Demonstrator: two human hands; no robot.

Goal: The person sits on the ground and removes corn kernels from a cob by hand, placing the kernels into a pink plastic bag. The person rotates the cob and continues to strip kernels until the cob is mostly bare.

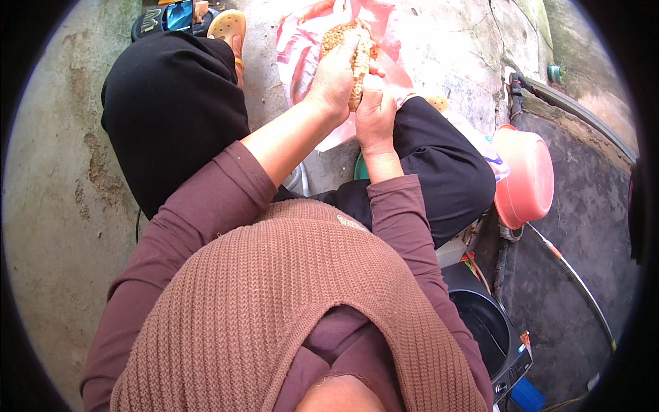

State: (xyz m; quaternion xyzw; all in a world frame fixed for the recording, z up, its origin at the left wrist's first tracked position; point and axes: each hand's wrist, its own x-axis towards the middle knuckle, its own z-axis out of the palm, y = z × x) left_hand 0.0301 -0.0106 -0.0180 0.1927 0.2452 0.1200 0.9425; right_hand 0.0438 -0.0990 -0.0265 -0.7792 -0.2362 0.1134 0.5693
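Note:
An elongated pale yellow corn cob (360,69) is held between my two hands, its lower end pointing toward me. My left hand (333,77) wraps around its left side. My right hand (377,103) grips it from the right, fingers curled near its lower half. Just beyond the hands, a pile of loose corn kernels (337,37) lies on a crumpled pink plastic sheet or bag (296,62) on the ground. Parts of both hands' fingers are hidden behind the cob.
A phone (179,16) stands beside a yellow clog (226,27) at the upper left. At right, a pink plastic basin (525,177) is tipped on its side near a hose (579,280). A black appliance (481,329) is at lower right. A green object (361,167) shows under my right forearm.

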